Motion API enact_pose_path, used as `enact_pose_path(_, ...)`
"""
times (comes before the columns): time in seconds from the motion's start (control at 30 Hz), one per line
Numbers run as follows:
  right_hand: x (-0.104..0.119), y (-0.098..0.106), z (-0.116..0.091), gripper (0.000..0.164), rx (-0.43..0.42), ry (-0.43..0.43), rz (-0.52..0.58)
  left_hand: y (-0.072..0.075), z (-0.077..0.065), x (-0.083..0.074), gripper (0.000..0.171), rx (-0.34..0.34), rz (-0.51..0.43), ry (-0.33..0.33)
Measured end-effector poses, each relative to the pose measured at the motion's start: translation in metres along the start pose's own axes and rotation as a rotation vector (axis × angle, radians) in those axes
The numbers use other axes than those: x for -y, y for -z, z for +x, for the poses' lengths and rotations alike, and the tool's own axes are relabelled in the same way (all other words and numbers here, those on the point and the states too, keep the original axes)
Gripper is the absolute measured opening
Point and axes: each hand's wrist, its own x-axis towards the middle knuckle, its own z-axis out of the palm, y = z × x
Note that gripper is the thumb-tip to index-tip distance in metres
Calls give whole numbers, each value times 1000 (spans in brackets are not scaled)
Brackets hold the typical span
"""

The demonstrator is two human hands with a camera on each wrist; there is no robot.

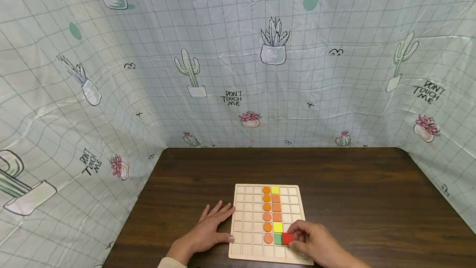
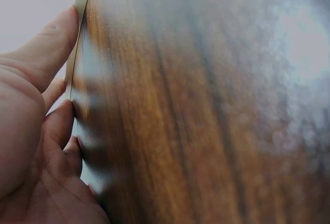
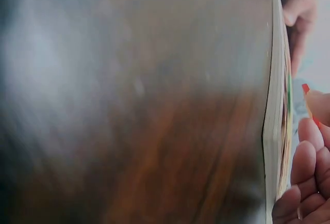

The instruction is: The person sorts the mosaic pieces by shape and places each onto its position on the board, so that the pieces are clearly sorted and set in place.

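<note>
A square wooden grid board [image 1: 247,226] lies on the dark table. My right hand [image 1: 314,241] pinches a red square tile [image 1: 286,238] between thumb and fingers over the lower right of the board. In the right wrist view the tile [image 3: 305,88] shows edge-on, above the board's surface. It overlaps the right part of a green square tile [image 1: 277,239] in the head view. My left hand [image 1: 208,228] lies with fingers spread, its thumb and fingertips at the board's left edge; the left wrist view shows the fingertips [image 2: 67,20] against that edge.
A column of orange and salmon discs [image 1: 267,207] runs down the board. Beside it stands a column of square tiles: yellow [image 1: 275,190], several orange [image 1: 277,207], another yellow and the green. Behind the brown table [image 1: 334,173] hangs a cactus-print curtain [image 1: 230,61].
</note>
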Motion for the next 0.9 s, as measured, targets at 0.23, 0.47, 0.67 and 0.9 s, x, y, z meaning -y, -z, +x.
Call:
enact_pose_path(0.23, 0, -12, -4, 21, 11, 179, -120, 0, 0, 1, 86, -1, 6, 2)
enact_pose_path(0.47, 3, -15, -3, 19, 68, 170, -199, 1, 0, 5, 87, 1, -21, -43)
enact_pose_path(0.67, 6, -15, -2, 18, 104, 97, -251, -3, 2, 11, 91, -17, -26, -48)
enact_pose_path(0.9, 4, -15, -1, 16, 128, 88, -230, -7, 5, 18, 91, -35, -14, -30)
